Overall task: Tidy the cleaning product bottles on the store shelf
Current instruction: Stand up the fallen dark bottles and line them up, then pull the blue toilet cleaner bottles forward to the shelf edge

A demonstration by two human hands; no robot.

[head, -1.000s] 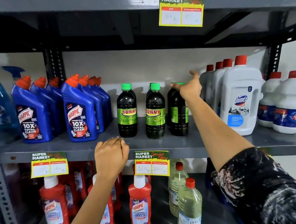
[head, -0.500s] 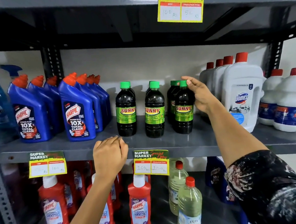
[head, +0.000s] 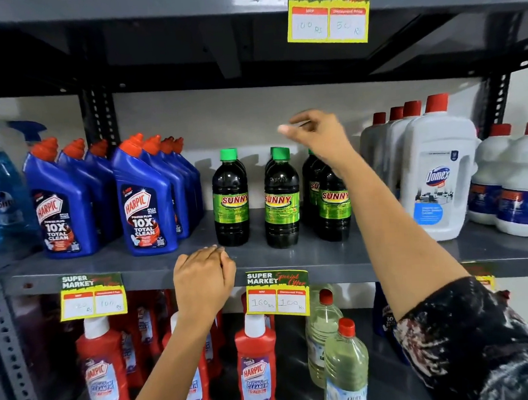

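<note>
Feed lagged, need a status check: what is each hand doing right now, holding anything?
Left hand: empty, fingers curled over the shelf edge.
Right hand: empty, raised above the Sunny bottles, fingers loosely open.

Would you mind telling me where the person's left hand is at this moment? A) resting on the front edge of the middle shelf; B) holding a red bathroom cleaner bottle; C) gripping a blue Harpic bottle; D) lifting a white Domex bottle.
A: the left hand lies knuckles-up over the front edge of the middle shelf, holding no bottle, while the right hand is raised above the Sunny bottles.
</note>
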